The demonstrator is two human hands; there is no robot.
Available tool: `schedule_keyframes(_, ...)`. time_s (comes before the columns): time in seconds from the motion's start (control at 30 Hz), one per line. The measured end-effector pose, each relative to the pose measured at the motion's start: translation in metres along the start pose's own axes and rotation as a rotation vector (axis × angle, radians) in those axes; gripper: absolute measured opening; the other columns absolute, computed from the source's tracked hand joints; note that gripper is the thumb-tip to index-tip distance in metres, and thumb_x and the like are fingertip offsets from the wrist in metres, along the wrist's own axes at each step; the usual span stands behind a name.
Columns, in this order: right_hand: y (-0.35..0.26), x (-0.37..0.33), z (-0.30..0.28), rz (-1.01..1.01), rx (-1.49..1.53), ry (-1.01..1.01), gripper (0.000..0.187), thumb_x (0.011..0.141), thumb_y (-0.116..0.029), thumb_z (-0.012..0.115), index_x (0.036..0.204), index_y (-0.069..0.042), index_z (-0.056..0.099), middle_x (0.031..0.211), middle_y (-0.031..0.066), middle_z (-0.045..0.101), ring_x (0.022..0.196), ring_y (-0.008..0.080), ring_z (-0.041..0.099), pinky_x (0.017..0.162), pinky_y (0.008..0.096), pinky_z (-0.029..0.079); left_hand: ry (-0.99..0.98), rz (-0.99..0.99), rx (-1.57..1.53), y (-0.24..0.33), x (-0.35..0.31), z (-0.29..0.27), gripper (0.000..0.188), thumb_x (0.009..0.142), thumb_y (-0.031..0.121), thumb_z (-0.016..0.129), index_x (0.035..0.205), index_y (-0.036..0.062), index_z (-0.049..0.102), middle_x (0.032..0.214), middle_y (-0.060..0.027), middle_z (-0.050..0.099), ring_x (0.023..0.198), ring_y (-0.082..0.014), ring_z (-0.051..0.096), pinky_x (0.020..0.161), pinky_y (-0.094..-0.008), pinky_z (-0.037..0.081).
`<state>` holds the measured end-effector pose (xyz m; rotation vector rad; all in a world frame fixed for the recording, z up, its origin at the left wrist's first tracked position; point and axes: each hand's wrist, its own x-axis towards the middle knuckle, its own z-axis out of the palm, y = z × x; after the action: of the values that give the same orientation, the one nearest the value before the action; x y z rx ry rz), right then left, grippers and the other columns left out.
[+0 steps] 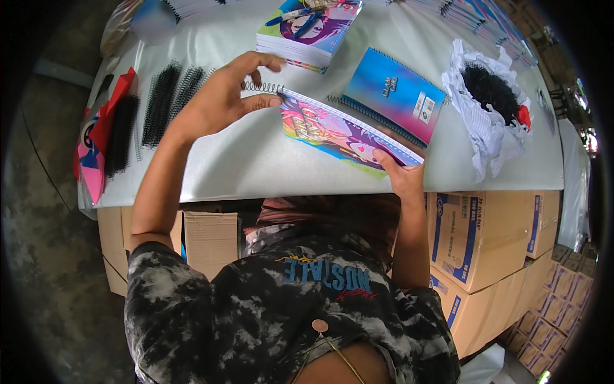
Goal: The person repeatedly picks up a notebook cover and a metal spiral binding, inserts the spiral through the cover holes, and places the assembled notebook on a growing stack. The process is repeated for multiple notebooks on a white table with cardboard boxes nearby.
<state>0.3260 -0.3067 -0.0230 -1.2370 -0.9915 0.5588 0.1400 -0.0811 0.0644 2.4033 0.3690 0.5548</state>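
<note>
My right hand grips a colourful notebook by its lower right corner, thumb on the illustrated cover. The punched edge faces away from me. A black spiral coil juts out from the notebook's upper left corner. Around that coil curves my left hand, its thumb and forefinger spread apart and the thumb tip close to the corner. Where the coil runs behind the hand is hidden. Just beyond lies a blue and pink notebook, and another coil pokes out near its left corner.
A notebook stack with pens on top stands at the far middle. Bundles of black coils lie left, beside a red wrapper. White cloth at right holds tangled black coils. Cardboard boxes stand below the table.
</note>
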Motion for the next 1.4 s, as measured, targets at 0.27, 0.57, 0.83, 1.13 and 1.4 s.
schedule_keyframes(0.27, 0.005, -0.008, 0.008, -0.055, -0.106, -0.069, 0.025, 0.082, 0.003, 0.057, 0.106, 0.003, 0.062, 0.100, 0.0137, 0.066, 0.089, 0.0172, 0.063, 0.079, 0.0264, 0.048, -0.122, 0.181, 0.511, 0.019, 0.002, -0.006, 0.019, 0.073, 0.006, 0.067, 0.089, 0.0017, 0.059, 0.089, -0.0101, 0.060, 0.085, -0.0281, 0.056, 0.070, -0.0359, 0.046)
schedule_keyframes(0.57, 0.015, -0.012, 0.016, -0.208, -0.150, -0.078, 0.030, 0.076, 0.009, 0.056, 0.105, 0.002, 0.063, 0.104, 0.0161, 0.064, 0.097, 0.0248, 0.063, 0.086, 0.0293, 0.047, -0.046, 0.384, 0.710, 0.021, -0.006, -0.005, 0.020, 0.067, 0.009, 0.071, 0.083, 0.0056, 0.060, 0.087, -0.0078, 0.059, 0.084, -0.0254, 0.055, 0.073, -0.0346, 0.046)
schedule_keyframes(0.83, 0.014, -0.014, 0.030, -0.428, -0.265, -0.077, 0.027, 0.077, 0.004, 0.059, 0.103, 0.002, 0.063, 0.102, 0.0169, 0.064, 0.095, 0.0273, 0.063, 0.083, 0.0306, 0.049, 0.256, 0.277, 0.770, -0.024, -0.042, 0.044, 0.102, 0.061, 0.064, 0.064, 0.132, -0.0015, 0.031, 0.132, -0.0290, 0.033, 0.127, -0.0444, 0.024, 0.101, -0.0588, 0.013)
schedule_keyframes(1.13, 0.012, -0.018, 0.054, -0.437, -0.248, -0.093, 0.027, 0.076, 0.001, 0.058, 0.103, 0.004, 0.062, 0.100, 0.0202, 0.064, 0.088, 0.0288, 0.065, 0.076, 0.0314, 0.052, 0.607, 0.302, 0.710, -0.069, -0.045, 0.053, 0.123, 0.064, 0.085, 0.030, 0.136, -0.0128, 0.006, 0.143, -0.0324, 0.001, 0.130, -0.0515, -0.008, 0.097, -0.0618, -0.016)
schedule_keyframes(1.4, 0.013, -0.017, 0.056, -0.546, -0.194, -0.189, 0.031, 0.074, -0.003, 0.065, 0.103, 0.006, 0.061, 0.097, 0.0232, 0.063, 0.088, 0.0301, 0.065, 0.074, 0.0327, 0.053, 0.732, 0.405, 0.716, -0.081, -0.043, 0.040, 0.110, 0.073, 0.080, 0.022, 0.138, -0.0082, 0.012, 0.143, -0.0303, 0.003, 0.132, -0.0462, -0.001, 0.100, -0.0608, -0.008)
